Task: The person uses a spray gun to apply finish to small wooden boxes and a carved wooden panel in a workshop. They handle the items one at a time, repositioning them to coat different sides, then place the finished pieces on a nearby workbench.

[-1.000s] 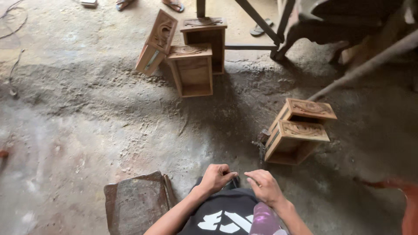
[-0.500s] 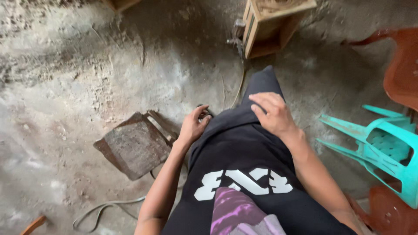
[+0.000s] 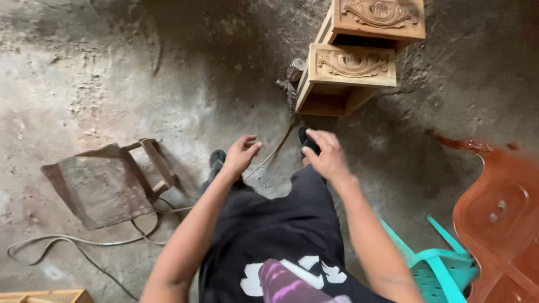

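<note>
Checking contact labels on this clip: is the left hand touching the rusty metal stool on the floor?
Apart. The head view shows the left hand raised over dusty floor, with bare ground between it and the rusty stool lying to its left.

View swung again since half a second ago: carved boxes [image 3: 353, 67] back in full at top, two stacked fronts showing, where only one box edge showed. Left hand [image 3: 240, 155] lifted off the black shorts [image 3: 275, 224], now out over the floor, fingers spread, near the cable [image 3: 269, 157]. Right hand [image 3: 325, 154] slid from thigh to the knee end, fingers loosely bent, empty. Shoes [image 3: 218, 160] now visible under both hands. Low stool [image 3: 104, 182] shifted left in frame. Teal chair [image 3: 432, 264] dropped to the bottom right corner; red chair [image 3: 499, 213] now large at right. Second earlier: no chairs in view, more boxes far off.
</note>
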